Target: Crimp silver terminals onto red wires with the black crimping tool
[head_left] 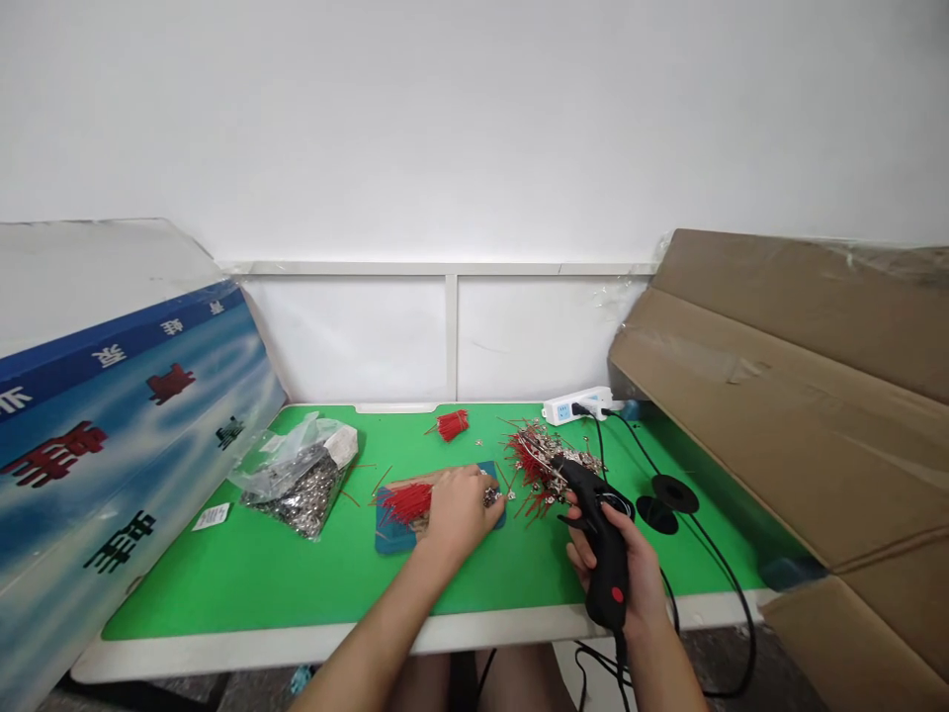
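Note:
My right hand [630, 549] is wrapped round the grip of a black hot glue gun [608, 554], its nozzle pointing away from me at a heap of red sticks and metal pieces [545, 460]. My left hand [461, 504] rests over a small blue mat [392, 539], thumb and fingers curled close to small shiny metal pieces [489, 492]. What lies between these fingertips is too small to make out. Just left of that hand, a bunch of thin red sticks [406, 504] lies on the mat.
A clear plastic bag of metal pieces [297, 485] lies left, a red stick bundle [452, 425] further back. Behind the heap sits a white power strip [578, 405]; a black cable [712, 554] trails right past a black disc [673, 492]. Cardboard [786, 376] flanks the green tabletop [311, 583].

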Tool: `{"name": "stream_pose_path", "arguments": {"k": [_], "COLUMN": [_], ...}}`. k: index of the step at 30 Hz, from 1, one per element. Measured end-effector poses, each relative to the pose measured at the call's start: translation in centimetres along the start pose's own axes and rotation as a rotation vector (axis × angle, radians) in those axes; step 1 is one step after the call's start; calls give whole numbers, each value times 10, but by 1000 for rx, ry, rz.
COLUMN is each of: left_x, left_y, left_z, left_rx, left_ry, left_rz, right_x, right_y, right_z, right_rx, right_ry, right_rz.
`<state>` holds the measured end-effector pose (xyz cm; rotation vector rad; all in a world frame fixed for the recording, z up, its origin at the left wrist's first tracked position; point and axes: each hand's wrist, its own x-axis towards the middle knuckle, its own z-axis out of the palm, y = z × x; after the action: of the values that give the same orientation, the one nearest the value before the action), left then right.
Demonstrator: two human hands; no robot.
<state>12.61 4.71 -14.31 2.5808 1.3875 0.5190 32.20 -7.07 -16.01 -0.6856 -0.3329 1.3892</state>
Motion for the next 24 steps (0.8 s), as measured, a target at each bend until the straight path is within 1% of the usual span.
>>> {"name": "stream_pose_path", "arguments": {"k": [3,7,10,13,19,24], "left_x": [-1,-10,-19,-25,-19,-9], "left_y": [-1,-14,-25,-32,-31,-26], "left_z": [-1,-7,-11,-14,-9,-9], "left_rx": [15,1,-71,-87,-61,-22], "left_ry": [0,-23,14,35,2,-58], "left_rz": [-4,57,99,98,159,146], "right_x": [0,1,2,2,3,2], "right_y": [1,3,4,3,4,4], "right_z": [-2,-3,-1,0,-3,-4], "right_rx": [-19,-1,6,1,0,-10], "right_ry": [-10,-13,23,29,26,-5], "right_rz": [-6,-30,-20,-1,2,-13]}}
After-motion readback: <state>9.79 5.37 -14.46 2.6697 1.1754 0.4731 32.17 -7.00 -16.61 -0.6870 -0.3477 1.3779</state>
